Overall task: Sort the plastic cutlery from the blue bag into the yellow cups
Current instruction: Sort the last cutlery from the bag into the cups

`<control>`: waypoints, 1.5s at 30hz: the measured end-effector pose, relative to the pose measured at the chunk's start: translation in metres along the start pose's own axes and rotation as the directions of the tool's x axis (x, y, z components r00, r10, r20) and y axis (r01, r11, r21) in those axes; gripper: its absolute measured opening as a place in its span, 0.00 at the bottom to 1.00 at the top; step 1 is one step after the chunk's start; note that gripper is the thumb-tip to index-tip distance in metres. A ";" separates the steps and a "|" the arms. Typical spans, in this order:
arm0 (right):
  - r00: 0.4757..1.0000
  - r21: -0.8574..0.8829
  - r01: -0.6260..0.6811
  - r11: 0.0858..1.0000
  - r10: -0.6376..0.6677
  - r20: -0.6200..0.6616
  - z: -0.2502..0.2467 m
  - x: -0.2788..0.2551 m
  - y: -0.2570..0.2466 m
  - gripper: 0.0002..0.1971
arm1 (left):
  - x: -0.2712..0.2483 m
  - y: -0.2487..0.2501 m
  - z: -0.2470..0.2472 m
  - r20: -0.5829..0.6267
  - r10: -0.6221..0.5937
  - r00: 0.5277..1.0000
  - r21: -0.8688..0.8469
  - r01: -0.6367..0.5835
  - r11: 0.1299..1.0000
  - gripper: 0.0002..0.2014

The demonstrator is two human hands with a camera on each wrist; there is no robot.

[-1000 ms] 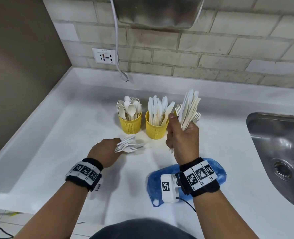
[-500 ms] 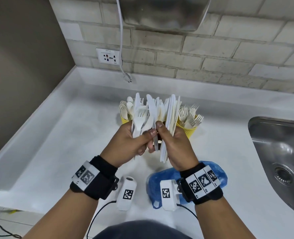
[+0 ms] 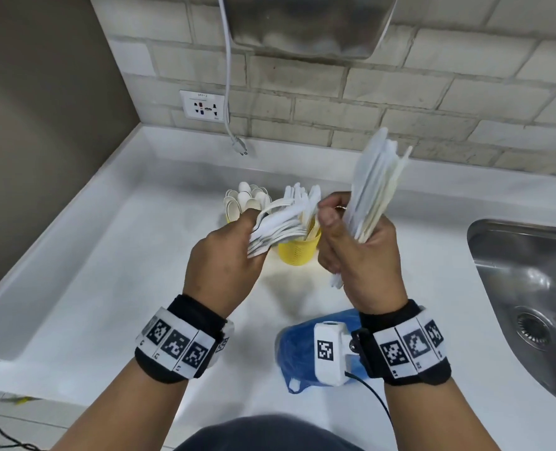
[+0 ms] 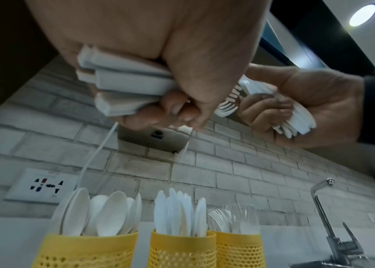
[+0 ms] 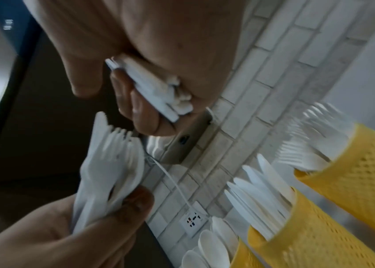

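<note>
Both hands are raised above the white counter (image 3: 107,288). My left hand (image 3: 237,252) grips a bundle of white forks (image 3: 280,227) by the handles, tines pointing right. My right hand (image 3: 351,242) grips a taller bundle of white cutlery (image 3: 372,190), which stands nearly upright. Three yellow cups stand behind: spoons (image 4: 85,250), knives (image 4: 182,250), forks (image 4: 237,250). In the head view the knife cup (image 3: 298,252) shows between the hands, and the fork cup is hidden behind the right hand. The blue bag (image 3: 299,349) lies on the counter under my right wrist.
A steel sink (image 3: 527,281) is set into the counter at the right, with its tap (image 4: 324,208) behind. On the brick wall are a socket (image 3: 204,109), a dangling white cable (image 3: 229,92) and a metal appliance (image 3: 302,24). A grey wall closes the left side.
My left hand lifted the forks off the counter and met the right hand over the cups. The hands have since parted, the right bundle going up and to the right.
</note>
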State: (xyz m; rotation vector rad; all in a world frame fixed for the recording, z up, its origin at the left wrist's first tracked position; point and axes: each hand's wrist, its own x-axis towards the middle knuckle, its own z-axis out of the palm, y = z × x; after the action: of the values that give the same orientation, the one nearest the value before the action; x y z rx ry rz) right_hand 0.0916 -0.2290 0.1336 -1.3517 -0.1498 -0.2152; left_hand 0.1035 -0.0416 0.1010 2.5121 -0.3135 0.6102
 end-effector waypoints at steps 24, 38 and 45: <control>0.806 0.691 -0.005 0.723 0.412 -0.426 -0.030 0.015 -0.018 0.06 | -0.006 0.003 0.004 0.298 -0.266 0.917 -0.578 0.395 0.714 0.11; 0.851 0.079 0.424 0.902 -0.366 -0.377 0.021 -0.002 -0.042 0.09 | -0.006 0.025 0.013 0.773 -0.130 0.621 -0.623 0.782 0.035 0.15; 0.936 -0.130 0.067 0.989 -0.108 -0.335 0.036 -0.014 0.019 0.13 | 0.000 0.034 0.016 0.772 -0.068 0.632 -0.635 0.771 -0.039 0.15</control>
State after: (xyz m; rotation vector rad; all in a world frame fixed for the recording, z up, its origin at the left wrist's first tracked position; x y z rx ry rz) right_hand 0.0832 -0.1893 0.1198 -1.4038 0.0967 -0.5372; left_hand 0.0975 -0.0789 0.1034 1.1168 0.0320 -0.5847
